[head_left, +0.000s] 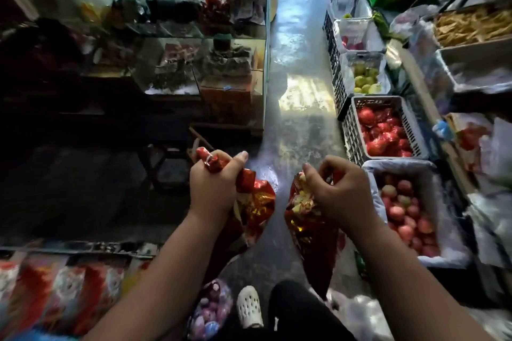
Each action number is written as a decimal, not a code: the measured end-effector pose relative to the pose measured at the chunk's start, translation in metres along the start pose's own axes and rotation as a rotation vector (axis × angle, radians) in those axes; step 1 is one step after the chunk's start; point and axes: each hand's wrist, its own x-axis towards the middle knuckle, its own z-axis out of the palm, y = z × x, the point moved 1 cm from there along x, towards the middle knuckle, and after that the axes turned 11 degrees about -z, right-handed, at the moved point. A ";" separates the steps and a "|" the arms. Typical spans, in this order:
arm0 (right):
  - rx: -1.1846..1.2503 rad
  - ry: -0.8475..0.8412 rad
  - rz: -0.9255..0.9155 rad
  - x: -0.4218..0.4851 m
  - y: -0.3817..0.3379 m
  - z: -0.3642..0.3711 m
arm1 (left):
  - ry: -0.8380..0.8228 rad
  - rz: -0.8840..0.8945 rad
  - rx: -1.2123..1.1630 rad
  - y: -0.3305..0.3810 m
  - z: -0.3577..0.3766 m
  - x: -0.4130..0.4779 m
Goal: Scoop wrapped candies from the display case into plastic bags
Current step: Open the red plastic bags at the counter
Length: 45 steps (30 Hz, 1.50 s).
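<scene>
Left hand [213, 187] clenched round twisted neck of crinkly red-and-gold foil bag [259, 202] — right hand [342, 195] pinches bunched top of second shiny red bag [307, 235].

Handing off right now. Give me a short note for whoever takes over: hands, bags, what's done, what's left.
Left hand grips the bunched neck of a red bag.
Right hand grips the top of a second red bag.
Both bags hang apart over the aisle floor.
Display case stands ahead on the left; a clear bag of candies lies by the foot.
Done: both red bags look filled.
Left: probably close them and set them down; more scooping cannot be ruled out.
</scene>
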 end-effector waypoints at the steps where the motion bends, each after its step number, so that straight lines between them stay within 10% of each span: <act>1: 0.012 0.017 0.000 0.012 0.004 0.000 | 0.001 0.004 0.004 0.004 0.007 0.010; 9: 0.050 0.067 -0.038 0.134 0.057 0.017 | 0.048 -0.005 0.047 0.030 0.063 0.117; 21: 0.166 -0.326 -0.191 0.398 0.149 0.087 | 0.355 -0.096 -0.141 0.067 0.147 0.305; 45: 0.246 -0.677 -0.347 0.685 0.049 0.425 | 0.969 -0.047 -0.402 0.170 -0.060 0.618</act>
